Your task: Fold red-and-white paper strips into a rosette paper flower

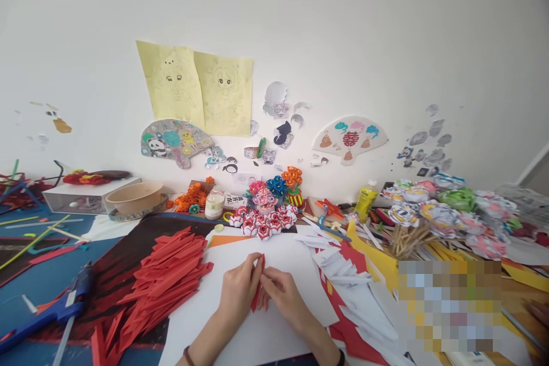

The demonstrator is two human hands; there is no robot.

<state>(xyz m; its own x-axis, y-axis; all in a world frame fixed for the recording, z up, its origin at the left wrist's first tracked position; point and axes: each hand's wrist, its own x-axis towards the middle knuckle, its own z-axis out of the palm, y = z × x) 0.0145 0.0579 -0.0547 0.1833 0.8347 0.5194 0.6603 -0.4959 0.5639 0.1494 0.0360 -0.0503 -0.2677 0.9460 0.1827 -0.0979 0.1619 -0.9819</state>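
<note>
Pinching a narrow red paper strip (263, 263) between them, the left hand (239, 285) and right hand (279, 290) meet in the lower centre of the frame. Their fingertips are closed down on the paper with hardly any gap; the strip stands nearly upright, partly hidden by the fingers. If one fingertip slackened or the two pressed unevenly, the thin paper could twist, crease off line, or drop onto the white sheet (295, 257) beneath.

Just left of centre lies a loose heap of folded red strips (167, 274); a wide swing of the left forearm could scatter it. White strips (364, 320) at the lower right could be brushed aside by the right arm in the same way.

Farther out, a mark on the blue glue gun (64, 310), lower left, is illegible. Small print on the jar (214, 206) and yellow bottle (366, 201), mid-frame, cannot be read, so no brand is certain. On the wall, right of centre, a fan (350, 138) bears a red double-happiness character.
</note>
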